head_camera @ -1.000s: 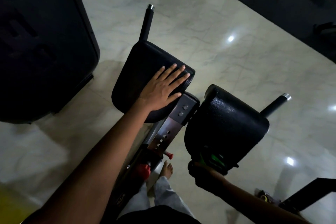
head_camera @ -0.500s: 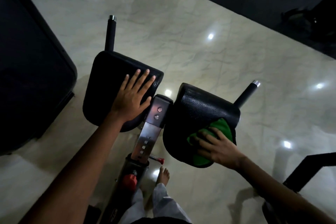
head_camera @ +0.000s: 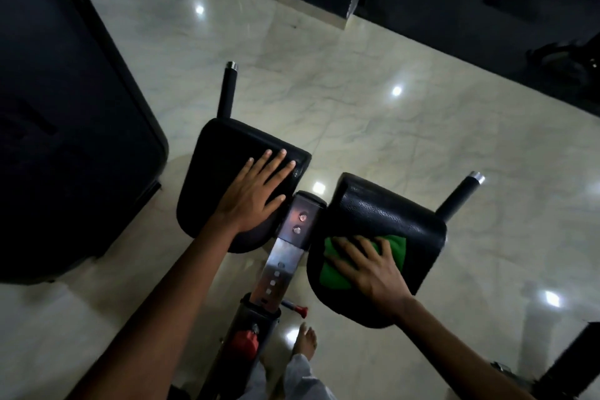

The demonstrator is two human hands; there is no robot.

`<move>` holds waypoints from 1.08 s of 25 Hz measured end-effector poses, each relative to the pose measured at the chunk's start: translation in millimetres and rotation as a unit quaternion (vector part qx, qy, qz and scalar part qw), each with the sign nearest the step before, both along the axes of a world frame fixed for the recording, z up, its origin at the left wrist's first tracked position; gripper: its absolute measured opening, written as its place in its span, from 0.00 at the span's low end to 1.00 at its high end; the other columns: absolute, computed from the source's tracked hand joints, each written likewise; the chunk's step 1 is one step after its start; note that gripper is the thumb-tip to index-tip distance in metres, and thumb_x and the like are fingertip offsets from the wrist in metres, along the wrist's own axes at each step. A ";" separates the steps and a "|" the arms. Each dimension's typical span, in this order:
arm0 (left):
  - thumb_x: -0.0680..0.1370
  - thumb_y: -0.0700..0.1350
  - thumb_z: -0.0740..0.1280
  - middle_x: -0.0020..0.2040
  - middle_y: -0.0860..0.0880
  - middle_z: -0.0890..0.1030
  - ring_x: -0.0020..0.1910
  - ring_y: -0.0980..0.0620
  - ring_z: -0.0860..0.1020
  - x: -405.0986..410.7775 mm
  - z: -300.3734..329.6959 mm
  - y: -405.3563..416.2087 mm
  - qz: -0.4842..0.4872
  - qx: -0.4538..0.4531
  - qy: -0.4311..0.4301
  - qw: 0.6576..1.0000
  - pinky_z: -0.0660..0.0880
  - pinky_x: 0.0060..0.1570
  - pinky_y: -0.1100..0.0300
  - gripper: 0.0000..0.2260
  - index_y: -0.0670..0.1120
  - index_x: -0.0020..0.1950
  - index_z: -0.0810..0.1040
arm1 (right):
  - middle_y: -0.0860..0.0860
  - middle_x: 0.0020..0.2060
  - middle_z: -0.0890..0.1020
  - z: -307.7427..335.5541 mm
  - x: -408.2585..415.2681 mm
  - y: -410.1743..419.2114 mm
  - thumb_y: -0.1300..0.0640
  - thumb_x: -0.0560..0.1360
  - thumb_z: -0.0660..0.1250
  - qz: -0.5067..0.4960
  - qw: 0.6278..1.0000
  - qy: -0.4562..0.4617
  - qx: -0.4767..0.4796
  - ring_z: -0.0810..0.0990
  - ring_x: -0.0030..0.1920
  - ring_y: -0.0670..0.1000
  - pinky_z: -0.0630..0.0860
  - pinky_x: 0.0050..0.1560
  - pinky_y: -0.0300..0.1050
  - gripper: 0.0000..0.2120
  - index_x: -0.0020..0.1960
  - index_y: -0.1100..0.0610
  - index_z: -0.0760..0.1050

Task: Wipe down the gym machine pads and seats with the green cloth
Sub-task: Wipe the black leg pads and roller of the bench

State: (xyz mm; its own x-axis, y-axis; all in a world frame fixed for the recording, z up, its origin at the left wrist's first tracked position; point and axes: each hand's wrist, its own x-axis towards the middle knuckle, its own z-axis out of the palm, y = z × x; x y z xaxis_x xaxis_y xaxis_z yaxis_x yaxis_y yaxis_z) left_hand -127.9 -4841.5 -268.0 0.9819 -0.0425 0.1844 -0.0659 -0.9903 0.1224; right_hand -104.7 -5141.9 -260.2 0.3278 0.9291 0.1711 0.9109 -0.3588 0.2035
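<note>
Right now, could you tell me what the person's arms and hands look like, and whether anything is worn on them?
Both forearms are bare, with no sleeve in view. The left hand and right hand wear no gloves; I see no rings, watch or wristband.

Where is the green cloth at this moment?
In the head view, the green cloth lies on the right pad, near its lower left part, pressed under the right hand.

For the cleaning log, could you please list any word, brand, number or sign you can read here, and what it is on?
None can be read.
The left pad, the right pad and the metal post between them bear no visible text.
The dark panel on the left shows only faint shapes, too dark to read.
</note>
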 end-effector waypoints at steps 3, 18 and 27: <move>0.77 0.59 0.54 0.77 0.46 0.59 0.75 0.40 0.57 -9.2 -1.8 23.2 0.065 -0.035 0.006 0.997 0.59 0.69 0.39 0.29 0.50 0.77 0.59 | 0.54 0.62 0.73 38.5 24.5 65.9 0.51 0.62 0.73 -0.072 0.990 0.062 0.108 0.69 0.55 0.57 0.70 0.49 0.54 0.34 0.67 0.48 0.68; 0.78 0.61 0.54 0.79 0.52 0.50 0.77 0.49 0.50 -35.9 -21.1 94.8 0.044 -0.075 -0.002 0.996 0.54 0.71 0.47 0.30 0.54 0.78 0.52 | 0.56 0.64 0.68 -43.0 -4.9 150.5 0.55 0.72 0.54 0.116 0.991 -0.058 0.011 0.69 0.59 0.60 0.67 0.56 0.58 0.23 0.67 0.52 0.66; 0.79 0.59 0.53 0.79 0.52 0.46 0.77 0.50 0.46 -40.9 -30.9 86.1 0.073 -0.095 -0.001 0.993 0.51 0.73 0.50 0.30 0.54 0.78 0.48 | 0.59 0.65 0.72 13.3 46.1 202.1 0.56 0.70 0.65 -0.054 0.993 0.006 0.105 0.68 0.58 0.60 0.68 0.53 0.57 0.27 0.69 0.53 0.70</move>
State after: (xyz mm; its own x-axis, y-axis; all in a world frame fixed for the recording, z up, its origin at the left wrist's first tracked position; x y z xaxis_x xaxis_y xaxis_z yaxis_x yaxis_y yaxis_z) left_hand -168.8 -4755.3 -298.9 0.9747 0.1361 0.1771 0.0763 -0.9481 0.3086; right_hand -58.6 -4939.8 -246.9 0.4276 0.8322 0.3530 0.8663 -0.4888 0.1030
